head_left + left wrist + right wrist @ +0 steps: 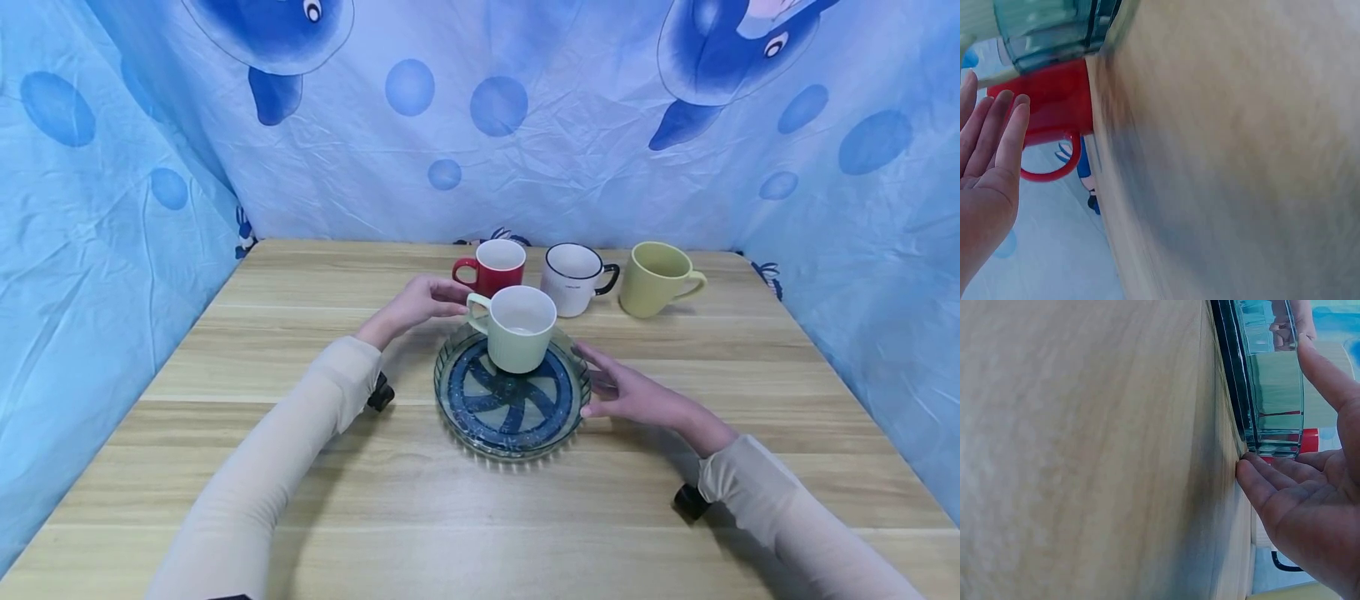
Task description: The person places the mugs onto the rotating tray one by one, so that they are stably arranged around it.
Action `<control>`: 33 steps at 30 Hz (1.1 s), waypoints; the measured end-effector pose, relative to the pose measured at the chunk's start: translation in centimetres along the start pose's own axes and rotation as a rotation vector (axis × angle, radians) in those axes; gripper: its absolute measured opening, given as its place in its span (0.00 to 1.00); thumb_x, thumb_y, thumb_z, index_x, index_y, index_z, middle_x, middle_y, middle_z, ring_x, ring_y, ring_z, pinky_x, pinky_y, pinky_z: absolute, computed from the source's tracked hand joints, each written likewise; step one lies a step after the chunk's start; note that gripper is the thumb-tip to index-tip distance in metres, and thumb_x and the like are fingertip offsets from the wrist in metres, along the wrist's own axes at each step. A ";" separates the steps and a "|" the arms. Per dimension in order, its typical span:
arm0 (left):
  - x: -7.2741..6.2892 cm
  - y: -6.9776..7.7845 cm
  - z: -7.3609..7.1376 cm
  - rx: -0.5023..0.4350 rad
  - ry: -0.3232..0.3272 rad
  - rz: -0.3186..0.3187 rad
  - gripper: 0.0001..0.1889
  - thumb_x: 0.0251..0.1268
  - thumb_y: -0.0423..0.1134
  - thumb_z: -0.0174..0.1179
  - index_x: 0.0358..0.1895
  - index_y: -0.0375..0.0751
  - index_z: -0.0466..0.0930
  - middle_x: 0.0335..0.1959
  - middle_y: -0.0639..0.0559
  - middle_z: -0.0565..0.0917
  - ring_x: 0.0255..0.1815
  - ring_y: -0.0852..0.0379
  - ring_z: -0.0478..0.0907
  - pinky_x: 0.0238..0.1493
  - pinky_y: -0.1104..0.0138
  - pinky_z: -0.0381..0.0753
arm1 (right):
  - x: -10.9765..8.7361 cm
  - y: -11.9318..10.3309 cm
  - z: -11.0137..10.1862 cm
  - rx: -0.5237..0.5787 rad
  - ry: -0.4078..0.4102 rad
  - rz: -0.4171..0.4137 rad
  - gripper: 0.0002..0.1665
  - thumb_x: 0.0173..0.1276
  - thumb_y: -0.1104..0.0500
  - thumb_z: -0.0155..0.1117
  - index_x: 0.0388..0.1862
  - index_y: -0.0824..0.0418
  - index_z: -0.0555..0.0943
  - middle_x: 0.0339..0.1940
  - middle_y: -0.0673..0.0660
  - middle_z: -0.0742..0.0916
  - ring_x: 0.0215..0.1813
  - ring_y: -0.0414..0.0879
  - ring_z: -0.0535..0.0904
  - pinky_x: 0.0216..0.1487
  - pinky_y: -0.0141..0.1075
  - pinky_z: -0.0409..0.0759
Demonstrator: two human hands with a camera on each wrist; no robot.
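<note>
A pale green mug (520,343) stands upright at the far part of a round glass dish (512,446) with a blue pinwheel pattern. Its handle points left. My left hand (422,308) reaches toward that handle, its fingers extended with the tips close by it. In the left wrist view the same fingers (1005,134) overlap a red mug (1063,100) behind them. On the dish's right side is my right hand (636,395), spread along the glass wall. The right wrist view has its thumb (1322,365) at the rim and its fingertips low by the wall.
Behind the dish, the red mug, a white mug (572,283) with a black rim and handle, and a yellow-green mug (654,283) form a row. A blue curtain (465,208) with whale prints encloses the wooden table (420,525) at the back and sides.
</note>
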State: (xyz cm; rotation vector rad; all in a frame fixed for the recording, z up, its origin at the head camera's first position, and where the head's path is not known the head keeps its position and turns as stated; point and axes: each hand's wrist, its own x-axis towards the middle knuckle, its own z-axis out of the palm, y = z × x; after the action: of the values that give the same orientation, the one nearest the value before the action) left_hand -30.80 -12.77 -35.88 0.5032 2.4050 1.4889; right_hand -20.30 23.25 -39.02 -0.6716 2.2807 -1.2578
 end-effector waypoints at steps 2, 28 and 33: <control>0.0 0.0 -0.2 -0.009 -0.002 -0.003 0.21 0.64 0.33 0.62 0.61 0.36 0.76 0.59 0.39 0.80 0.61 0.46 0.78 0.62 0.58 0.80 | 0.0 0.0 0.0 -0.007 0.002 -0.001 0.62 0.60 0.53 0.71 0.80 0.57 0.38 0.80 0.66 0.47 0.76 0.69 0.53 0.74 0.56 0.60; 1.8 0.4 -1.9 -0.124 0.231 0.033 0.19 0.67 0.33 0.60 0.61 0.36 0.76 0.61 0.38 0.79 0.62 0.47 0.76 0.66 0.57 0.76 | -0.1 -0.8 0.2 -0.067 0.012 -0.016 0.67 0.57 0.54 0.74 0.79 0.61 0.36 0.80 0.67 0.45 0.76 0.71 0.49 0.73 0.62 0.58; 2.3 0.2 -2.1 -0.123 0.263 0.034 0.21 0.67 0.34 0.59 0.62 0.34 0.75 0.61 0.40 0.79 0.62 0.48 0.76 0.67 0.58 0.75 | 0.0 -0.7 0.3 -0.073 0.014 -0.022 0.66 0.57 0.53 0.74 0.79 0.61 0.37 0.80 0.68 0.46 0.76 0.72 0.50 0.73 0.63 0.58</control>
State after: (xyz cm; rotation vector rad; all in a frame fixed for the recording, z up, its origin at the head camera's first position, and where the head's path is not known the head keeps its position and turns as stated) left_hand -33.66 -13.40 -34.86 0.3416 2.4846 1.8054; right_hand -19.97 22.78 -38.51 -0.7173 2.3463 -1.1971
